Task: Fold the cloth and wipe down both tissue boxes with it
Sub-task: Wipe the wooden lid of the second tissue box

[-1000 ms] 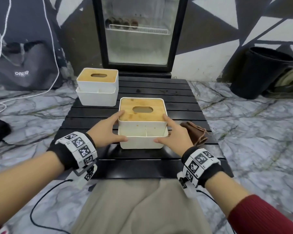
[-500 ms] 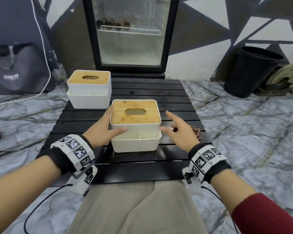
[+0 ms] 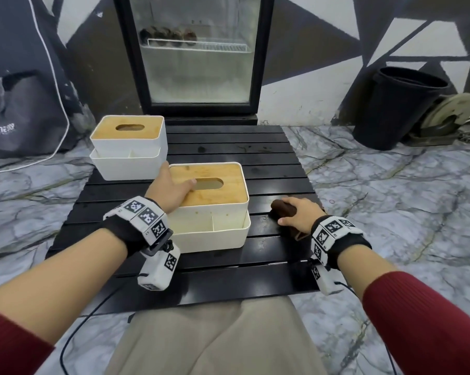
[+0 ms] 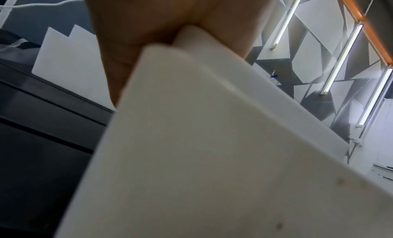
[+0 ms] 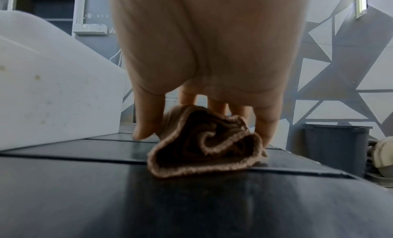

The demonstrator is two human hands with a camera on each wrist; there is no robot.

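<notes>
The near tissue box (image 3: 215, 212), white with a bamboo lid, stands mid-table. My left hand (image 3: 171, 188) clasps its top left corner, thumb across the lid; in the left wrist view the palm (image 4: 170, 23) covers that corner of the box (image 4: 212, 157). A bunched brown cloth (image 3: 284, 209) lies on the slats right of the box. My right hand (image 3: 296, 215) grips it from above; in the right wrist view the thumb and fingers (image 5: 146, 120) straddle the cloth (image 5: 204, 151) beside the box wall (image 5: 53, 99). The far tissue box (image 3: 128, 147) sits at the back left.
The black slatted table (image 3: 228, 147) is low, with my knees at its front edge. A glass-door fridge (image 3: 198, 55) stands right behind it. A black bin (image 3: 396, 109) is at the right on the marble floor, a dark bag (image 3: 20, 104) at the left.
My right hand left the near box's right side and moved right onto the cloth, closing round it. My left hand slid from the box's side up onto the lid's left corner.
</notes>
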